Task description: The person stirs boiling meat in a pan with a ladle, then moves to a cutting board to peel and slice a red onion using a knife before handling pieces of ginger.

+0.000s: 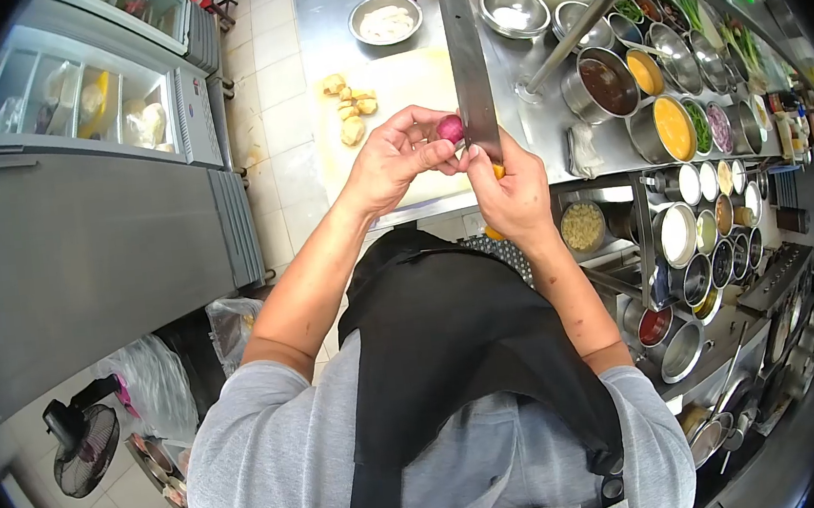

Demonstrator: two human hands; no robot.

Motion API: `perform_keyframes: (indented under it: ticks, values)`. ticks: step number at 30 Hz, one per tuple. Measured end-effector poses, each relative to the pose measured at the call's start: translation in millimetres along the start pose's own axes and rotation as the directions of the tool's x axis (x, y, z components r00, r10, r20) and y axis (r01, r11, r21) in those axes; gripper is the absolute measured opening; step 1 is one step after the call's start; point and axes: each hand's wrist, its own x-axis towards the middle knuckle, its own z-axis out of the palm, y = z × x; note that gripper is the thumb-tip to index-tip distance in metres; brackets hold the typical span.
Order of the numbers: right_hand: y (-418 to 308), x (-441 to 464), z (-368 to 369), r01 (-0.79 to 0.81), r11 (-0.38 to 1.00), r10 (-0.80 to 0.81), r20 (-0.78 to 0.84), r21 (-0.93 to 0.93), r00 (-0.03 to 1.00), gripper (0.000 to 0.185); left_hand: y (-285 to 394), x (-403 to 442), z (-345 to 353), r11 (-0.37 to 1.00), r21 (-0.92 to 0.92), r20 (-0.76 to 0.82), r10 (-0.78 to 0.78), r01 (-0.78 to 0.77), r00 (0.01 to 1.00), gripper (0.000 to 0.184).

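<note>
My left hand point(396, 162) has its fingers closed around a small red onion point(450, 129), possibly a shallot. In my right hand point(513, 191) is a large kitchen knife point(463, 38), its broad blade pointing away from me and its yellow handle mostly covered by my fingers. The blade's lower end is right beside the onion; whether they touch, I cannot tell. Both hands are above the near part of a pale cutting board point(409, 75). On the board's left side lie several yellowish, knobbly pieces point(352, 130) that look like ginger.
Behind the board stands a metal bowl point(358, 33) with whitish pieces in it. An empty-looking steel bowl point(515, 11) is at the right, near a metal shelf post point(559, 48). Pots of sauces, such as an orange one point(675, 130), crowd the right counter. Steel refrigerators point(103, 254) line the left.
</note>
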Motion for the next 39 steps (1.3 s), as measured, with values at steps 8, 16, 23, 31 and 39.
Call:
perform_keyframes:
  ticks: [8,16,23,31,39]
  values:
    - [-8,-12,-19,-0.082,0.996,0.083,0.011,-0.044,0.997,0.017,3,2,14,0.983,0.174,0.048,-0.072,0.062,0.996,0.037]
    - [-4,-25,-32,-0.05,0.996,0.051,0.012,-0.075,0.999,0.016,8,-3,33,0.919,0.392,0.051,-0.072,0.046,0.996,0.039]
    - [1,-39,-46,-0.014,0.994,0.019,0.053,-0.106,0.998,0.015,22,-11,55,0.725,0.686,0.049,-0.133,0.064,0.99,0.048]
    - [5,-53,-64,-0.036,0.98,0.068,0.162,-0.193,0.984,0.018,10,-17,67,0.628,0.776,0.078,-0.013,-0.052,0.997,0.05]
    - [12,-64,-71,-0.039,0.978,0.07,0.15,-0.204,0.986,0.018,8,-23,88,0.486,0.871,0.058,0.031,-0.066,0.998,0.049]
